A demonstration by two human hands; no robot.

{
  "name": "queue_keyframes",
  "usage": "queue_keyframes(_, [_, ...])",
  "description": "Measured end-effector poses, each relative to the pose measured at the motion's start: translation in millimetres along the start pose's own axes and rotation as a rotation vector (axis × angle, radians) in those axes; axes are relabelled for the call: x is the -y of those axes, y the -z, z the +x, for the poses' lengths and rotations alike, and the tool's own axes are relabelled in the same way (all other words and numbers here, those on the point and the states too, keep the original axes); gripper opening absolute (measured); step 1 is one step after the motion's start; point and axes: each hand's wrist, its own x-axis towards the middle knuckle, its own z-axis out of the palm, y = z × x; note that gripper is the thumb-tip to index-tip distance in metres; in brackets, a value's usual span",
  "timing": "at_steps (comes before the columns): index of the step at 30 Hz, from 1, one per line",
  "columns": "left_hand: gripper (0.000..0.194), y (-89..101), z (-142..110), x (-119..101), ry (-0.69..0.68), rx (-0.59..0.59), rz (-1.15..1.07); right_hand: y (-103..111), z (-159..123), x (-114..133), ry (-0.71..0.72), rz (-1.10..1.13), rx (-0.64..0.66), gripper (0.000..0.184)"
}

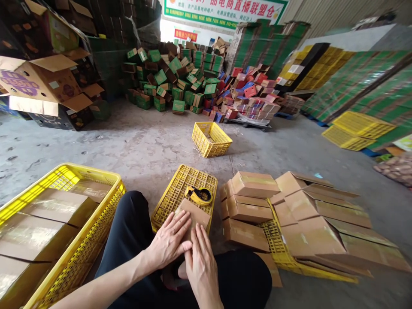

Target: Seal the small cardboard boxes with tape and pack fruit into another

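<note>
- While the left hand (170, 236) and right hand (201, 253) are lying flat, unclenched, the carton (195, 213) is resting beneath them on the near, middle crate (174, 189).
- I'm favouring even palm pressure.
- I'm not quite making out its covered near end.

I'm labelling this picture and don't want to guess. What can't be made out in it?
All in the head view:
Near part of the brown cardboard: hidden by the left hand and right hand.
Near end of the large yellow crate: cut off by the picture's edges.
Top of the sign: cut off by the top edge.
Contents of the farther yellow crate: too small.
</note>
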Motion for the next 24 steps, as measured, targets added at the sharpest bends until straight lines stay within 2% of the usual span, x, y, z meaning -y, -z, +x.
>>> queue_keyframes(5, [0.079, 2.4, 6.0, -1.6, -0.006, 0.022, 0.021, -0.7, 14.0, -6.4, -0.028, 0.091, -0.049, 0.053])
queue_keyframes(10, [0.079, 1.4, 14.1, 4.2, 0.003, -0.005, 0.029, -8.9, 28.8, -6.2, -0.065, 0.017, -0.061, 0.048])
queue_keyframes(15, [0.077, 0.7, 19.4, 1.4, 0.014, -0.032, 0.036, -13.5, 20.1, -20.1, -0.155, -0.021, -0.075, 0.048])
queue_keyframes(20, [0.079, 0.3, 31.5, -8.2, 0.058, -0.070, 0.052, -13.7, 10.6, -36.3, -0.178, 0.128, -0.090, 0.060])
queue_keyframes(24, [0.086, -3.2, 20.4, -18.3, 0.048, -0.049, 0.085, -6.8, -0.2, -36.0, -0.161, 0.246, -0.022, 0.068])
